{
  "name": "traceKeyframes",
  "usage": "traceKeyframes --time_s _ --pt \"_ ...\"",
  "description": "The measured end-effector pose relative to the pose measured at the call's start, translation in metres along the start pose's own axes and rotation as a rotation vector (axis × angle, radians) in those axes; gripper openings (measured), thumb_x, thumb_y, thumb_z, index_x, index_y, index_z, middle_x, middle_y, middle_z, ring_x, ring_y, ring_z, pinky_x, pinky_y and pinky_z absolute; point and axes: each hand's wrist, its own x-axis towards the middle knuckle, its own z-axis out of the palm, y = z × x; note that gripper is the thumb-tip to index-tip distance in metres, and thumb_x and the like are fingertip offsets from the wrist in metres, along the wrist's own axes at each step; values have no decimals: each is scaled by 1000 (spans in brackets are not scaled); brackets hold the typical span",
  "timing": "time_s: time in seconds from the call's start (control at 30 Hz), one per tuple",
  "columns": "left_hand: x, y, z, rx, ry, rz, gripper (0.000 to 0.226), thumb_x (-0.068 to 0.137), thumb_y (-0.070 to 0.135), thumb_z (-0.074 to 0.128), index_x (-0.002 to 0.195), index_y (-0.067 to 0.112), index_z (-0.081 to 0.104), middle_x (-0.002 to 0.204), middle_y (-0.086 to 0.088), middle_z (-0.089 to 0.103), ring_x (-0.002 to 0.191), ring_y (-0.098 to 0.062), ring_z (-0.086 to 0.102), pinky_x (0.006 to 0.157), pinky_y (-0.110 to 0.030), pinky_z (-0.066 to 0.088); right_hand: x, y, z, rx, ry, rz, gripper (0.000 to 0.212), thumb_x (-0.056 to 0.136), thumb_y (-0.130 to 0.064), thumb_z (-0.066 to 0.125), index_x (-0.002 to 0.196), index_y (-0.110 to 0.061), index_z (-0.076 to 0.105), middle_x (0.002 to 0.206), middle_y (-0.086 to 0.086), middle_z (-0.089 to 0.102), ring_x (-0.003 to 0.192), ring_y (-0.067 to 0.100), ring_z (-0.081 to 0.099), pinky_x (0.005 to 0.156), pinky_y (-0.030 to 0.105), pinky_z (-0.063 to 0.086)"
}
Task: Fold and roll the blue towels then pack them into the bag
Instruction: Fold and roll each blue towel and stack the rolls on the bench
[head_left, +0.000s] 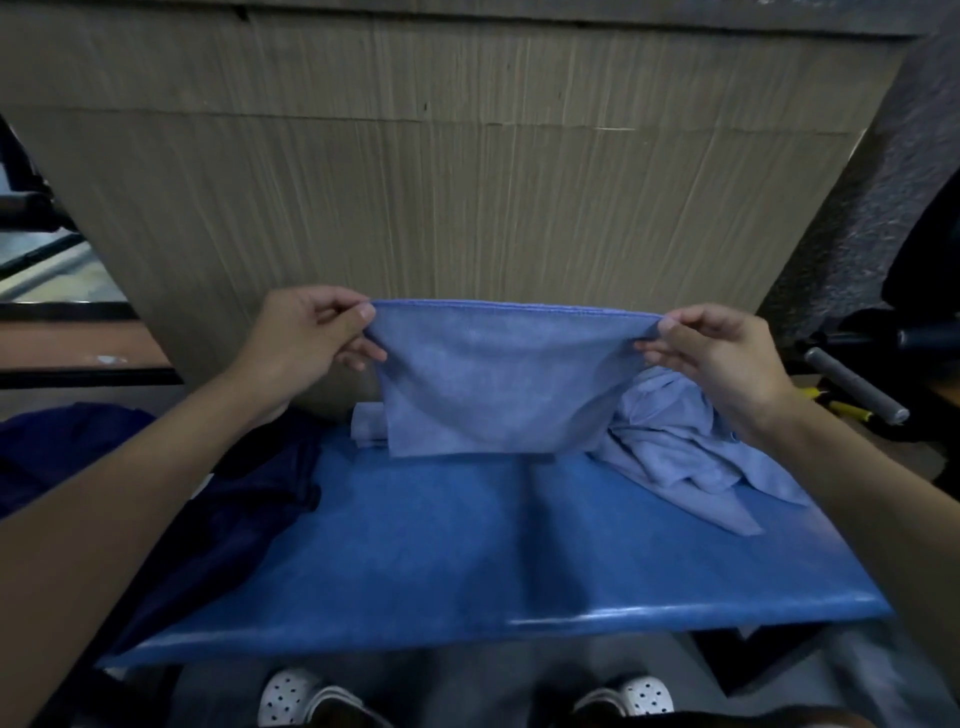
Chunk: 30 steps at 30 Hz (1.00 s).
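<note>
A blue towel (498, 379) hangs stretched between my two hands above the blue padded bench (467, 561). My left hand (306, 332) pinches its upper left corner and my right hand (722, 348) pinches its upper right corner. The towel's lower edge reaches the far part of the bench. A heap of crumpled light blue towels (680, 457) lies on the bench to the right, partly behind my right hand. A small folded or rolled light blue towel (366, 423) shows behind the hanging towel's left edge. A dark navy bag (234, 499) lies on the left, under my left forearm.
A large cardboard sheet (467, 182) stands upright right behind the bench. A grey metal bar (852, 384) and a yellow-handled tool (841, 410) lie at the right. My feet in white perforated shoes (291, 696) show below the bench's front edge.
</note>
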Motion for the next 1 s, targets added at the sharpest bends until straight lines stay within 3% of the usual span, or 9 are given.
traceKeyframes --time_s 0.13,0.23,0.37,0.5,0.67,0.8,1.0 --pt "-38 -33 0 48 -97 -86 9 95 8 59 97 7 67 70 -13 72 62 -15 70 55 -21 54 -27 25 -10 -84 -33 123 17 92 4 56 79 -4 62 67 9 67 67 18 70 66 26 57" --pt "-77 -72 1 83 -199 -191 8 93 2 60 93 7 67 67 -9 71 58 -14 70 50 -18 51 -59 62 -22 -203 -110 259 22 91 3 57 75 -10 64 65 7 64 59 15 63 56 24 45" --pt "-115 -111 -2 257 -337 -277 8 93 3 62 90 7 69 63 -5 71 58 -17 70 49 -20 47 -100 98 -29 -348 -140 347 20 88 0 63 73 -13 67 65 3 59 62 10 48 56 23 33" --pt "-129 -124 -4 318 -402 -297 8 93 5 62 89 8 69 60 -7 70 53 -14 66 49 -22 45 -117 109 -31 -374 -156 381 16 86 0 65 74 -11 69 69 0 63 66 8 49 60 23 34" --pt "-119 -135 2 359 -380 -279 11 94 11 63 86 13 70 57 -7 68 49 -6 56 51 -22 43 -110 122 -31 -365 -130 381 18 86 1 65 74 -11 70 67 -7 68 62 -3 56 59 15 39" --pt "-98 -150 16 359 -283 -260 16 92 11 65 78 17 71 58 -1 66 54 1 56 57 -10 43 -96 144 -27 -324 -87 382 15 90 -4 63 76 -7 68 76 5 64 74 11 55 72 28 43" --pt "-62 -191 44 206 -127 -389 16 94 14 63 81 9 71 82 -16 73 75 -29 70 65 -30 60 -59 201 -15 -347 -7 361 20 93 -6 59 75 -7 66 67 2 62 69 15 55 69 34 48"
